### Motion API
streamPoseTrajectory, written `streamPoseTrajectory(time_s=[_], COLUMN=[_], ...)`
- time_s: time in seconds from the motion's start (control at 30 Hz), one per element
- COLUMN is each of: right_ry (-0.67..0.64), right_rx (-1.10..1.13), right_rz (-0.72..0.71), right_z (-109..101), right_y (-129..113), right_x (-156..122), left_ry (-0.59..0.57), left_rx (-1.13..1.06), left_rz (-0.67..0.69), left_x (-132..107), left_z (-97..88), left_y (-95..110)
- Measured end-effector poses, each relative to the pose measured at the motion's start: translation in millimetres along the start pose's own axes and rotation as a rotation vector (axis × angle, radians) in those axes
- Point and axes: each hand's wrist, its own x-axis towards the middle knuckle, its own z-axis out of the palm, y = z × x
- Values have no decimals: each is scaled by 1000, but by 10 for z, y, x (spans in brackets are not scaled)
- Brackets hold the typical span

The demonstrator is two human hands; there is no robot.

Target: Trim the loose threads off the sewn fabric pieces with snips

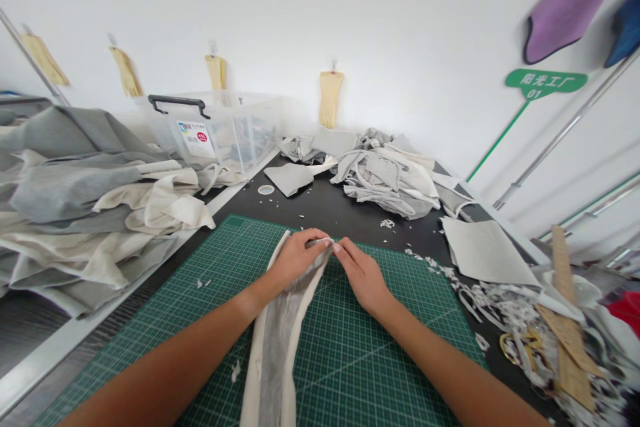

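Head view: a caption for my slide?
Left hand and right hand pinch the fabric strip on a green cutting mat.

The wall (300, 7) is white and bright. Four yellow gloves (330, 99) hang on it in a row. A green sign (545, 82) is up on the right. A clear box (225, 130) sits on the black table (330, 210) by the wall. Shiny metal bars (565, 130) lean on the right.

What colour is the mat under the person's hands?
The mat is dark green with a fine pale grid; head view.
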Motion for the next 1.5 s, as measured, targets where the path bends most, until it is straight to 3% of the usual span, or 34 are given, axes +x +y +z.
streamPoseTrajectory(time_s=[0.7,1.5], right_ry=[-27,-36], right_rx=[-73,-41], right_rz=[-25,-49], right_z=[22,19], right_y=[70,120], right_x=[14,30], left_ry=[-15,-48], left_rx=[-34,-75], left_rz=[-16,-41], left_x=[26,30], left_z=[19,-4], left_y=[-129,-118])
